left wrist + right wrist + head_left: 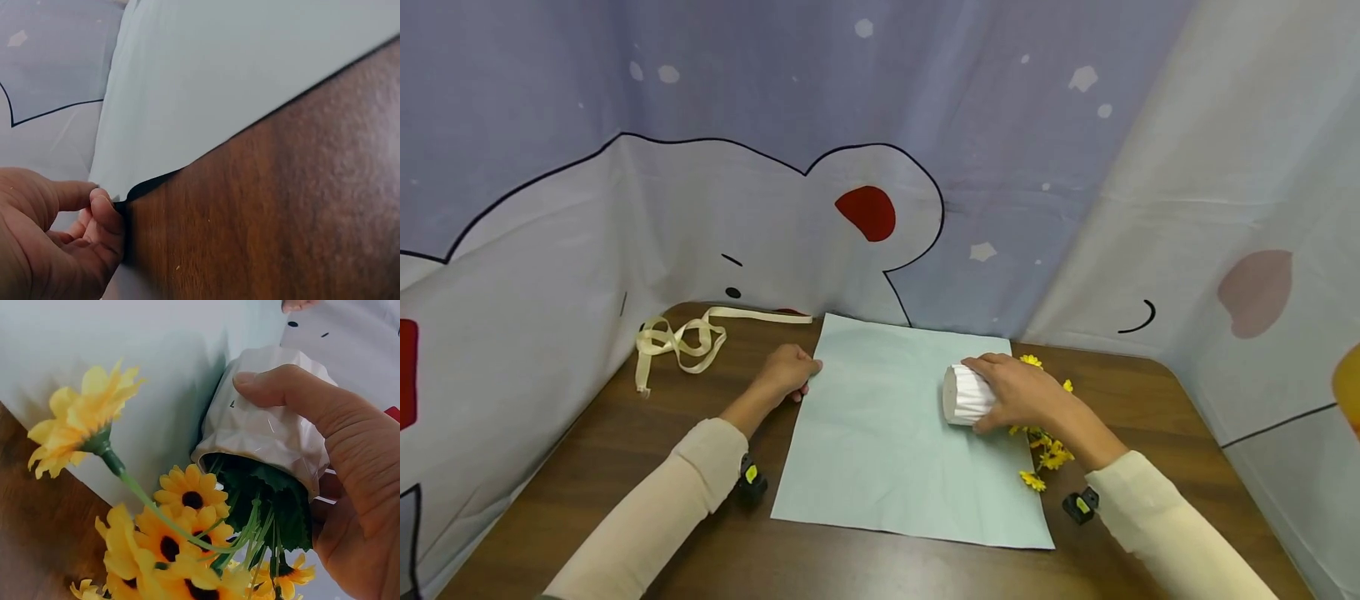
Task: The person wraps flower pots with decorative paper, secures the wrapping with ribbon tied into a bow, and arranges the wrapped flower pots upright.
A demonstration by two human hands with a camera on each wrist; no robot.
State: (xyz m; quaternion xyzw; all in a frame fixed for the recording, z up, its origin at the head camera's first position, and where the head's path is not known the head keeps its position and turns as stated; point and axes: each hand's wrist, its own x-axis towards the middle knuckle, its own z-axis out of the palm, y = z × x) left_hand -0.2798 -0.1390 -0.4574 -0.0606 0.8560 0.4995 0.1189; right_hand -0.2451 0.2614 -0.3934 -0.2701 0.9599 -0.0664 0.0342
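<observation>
A sheet of pale blue-green paper (887, 450) lies on the table. My left hand (787, 372) pinches its left edge between thumb and finger, and in the left wrist view that edge lifts slightly off the wood beside the fingertips. On the sheet's right half, a white ribbed flowerpot (966, 394) lies on its side, base facing left. My right hand (1018, 390) grips the pot from above, its thumb (275, 387) along the wall in the right wrist view. Yellow artificial flowers (187, 550) with dark centres and green leaves spill from the pot's mouth, past the paper's right edge.
A cream ribbon (692, 340) lies loosely looped at the table's back left, one end stretched toward the paper. The brown wooden table (640, 492) is bordered at the back and sides by a printed curtain (760, 217).
</observation>
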